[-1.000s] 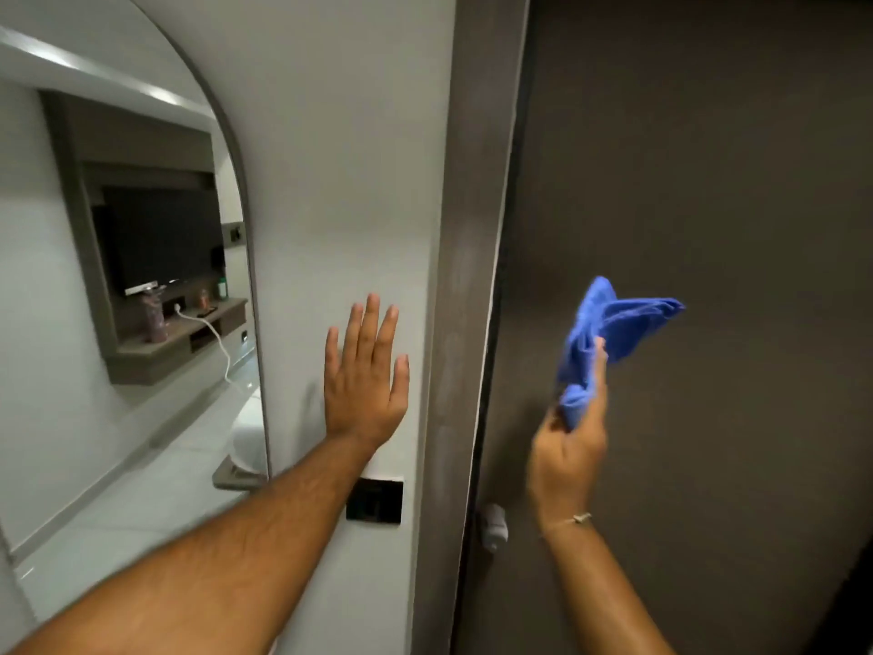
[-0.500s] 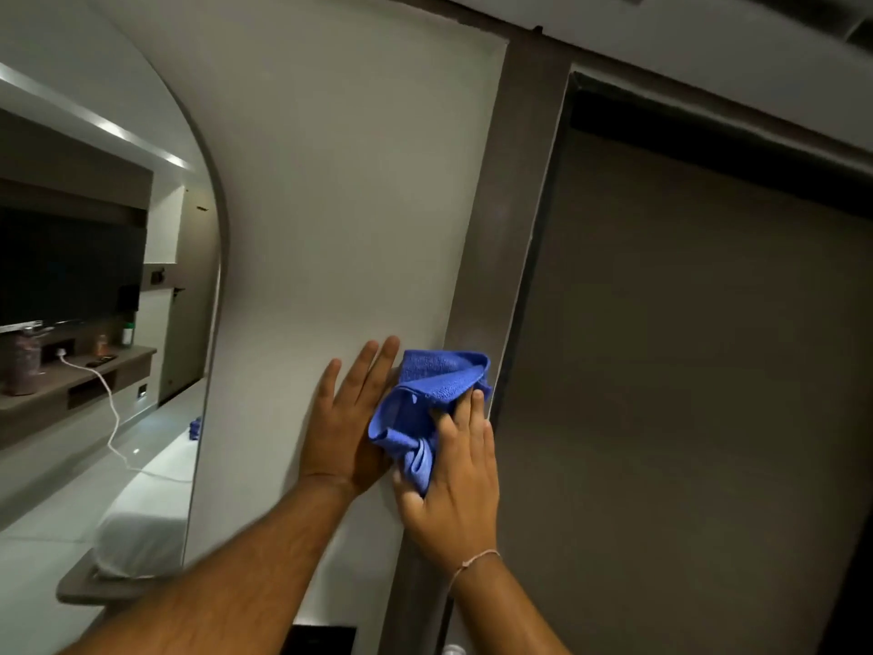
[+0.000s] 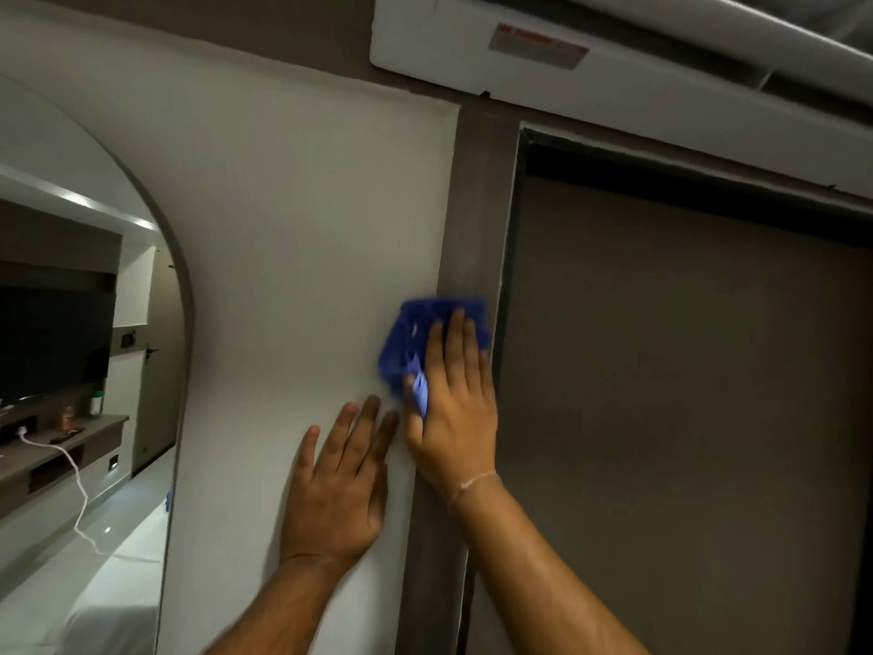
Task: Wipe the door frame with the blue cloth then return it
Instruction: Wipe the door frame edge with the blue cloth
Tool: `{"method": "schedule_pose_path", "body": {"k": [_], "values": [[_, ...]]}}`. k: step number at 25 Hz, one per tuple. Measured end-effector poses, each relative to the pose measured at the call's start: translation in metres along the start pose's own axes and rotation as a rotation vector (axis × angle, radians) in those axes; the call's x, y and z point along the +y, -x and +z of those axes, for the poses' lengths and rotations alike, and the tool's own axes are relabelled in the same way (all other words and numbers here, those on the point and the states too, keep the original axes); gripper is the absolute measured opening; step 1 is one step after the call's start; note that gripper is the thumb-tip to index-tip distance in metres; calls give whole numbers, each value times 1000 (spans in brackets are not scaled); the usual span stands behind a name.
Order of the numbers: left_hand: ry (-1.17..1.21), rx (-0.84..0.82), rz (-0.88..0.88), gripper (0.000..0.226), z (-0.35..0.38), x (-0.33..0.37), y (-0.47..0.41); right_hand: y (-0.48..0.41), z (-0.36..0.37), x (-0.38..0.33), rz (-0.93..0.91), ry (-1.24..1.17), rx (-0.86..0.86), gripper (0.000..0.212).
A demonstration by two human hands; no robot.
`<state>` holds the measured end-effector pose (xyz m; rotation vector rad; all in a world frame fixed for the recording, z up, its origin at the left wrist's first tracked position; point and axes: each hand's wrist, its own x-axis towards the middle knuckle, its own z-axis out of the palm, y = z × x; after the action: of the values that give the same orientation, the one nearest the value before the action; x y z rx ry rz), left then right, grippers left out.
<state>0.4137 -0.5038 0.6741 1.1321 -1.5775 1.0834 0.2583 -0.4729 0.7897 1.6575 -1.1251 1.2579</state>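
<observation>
The grey-brown door frame (image 3: 477,205) runs upright between a white wall and a dark door. My right hand (image 3: 453,408) presses the bunched blue cloth (image 3: 411,333) flat against the frame's left upright, fingers spread over it; part of the cloth spills onto the wall. Just below and to the left, my left hand (image 3: 340,484) lies flat on the white wall, fingers apart, holding nothing. Its fingertips almost touch the right hand.
The dark door panel (image 3: 685,418) fills the right side. A white air-conditioner unit (image 3: 614,73) hangs above the door. At left, an arched mirror (image 3: 80,371) reflects a TV, a shelf and a bed.
The cloth went from held in the air before the door to pressed on the frame, then slid upward along it. The view tilted up, bringing the frame's top corner and the air conditioner into sight.
</observation>
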Motion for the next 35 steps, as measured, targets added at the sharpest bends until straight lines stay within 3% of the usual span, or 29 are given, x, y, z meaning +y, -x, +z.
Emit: {"method": "schedule_pose_path", "body": {"k": [4, 9, 13, 18, 22, 25, 28, 32, 35], "values": [[-4, -25, 6, 73, -4, 3, 1, -113, -27, 11, 21, -168, 55, 76], [21, -42, -6, 72, -2, 2, 2, -200, -47, 38, -39, -39, 117, 104], [22, -49, -16, 72, -2, 2, 2, -189, -42, 40, -74, 28, 103, 84], [28, -47, -37, 74, -2, 4, 3, -64, -16, 44, -130, -56, 54, 75], [7, -34, -38, 73, 0, 3, 3, 123, 11, 50, -213, -62, -167, 86], [-7, -68, -54, 72, -1, 3, 2, 267, 29, 58, -393, -23, -360, 98], [-17, -73, -62, 72, 1, 3, 2, 377, 39, 78, -690, 58, -499, 92], [-30, -27, -53, 73, 5, 2, 4, 447, 47, 101, -869, 60, -715, 143], [-26, -12, -49, 73, 7, 4, 2, 450, 47, 94, -843, 103, -655, 148]]}}
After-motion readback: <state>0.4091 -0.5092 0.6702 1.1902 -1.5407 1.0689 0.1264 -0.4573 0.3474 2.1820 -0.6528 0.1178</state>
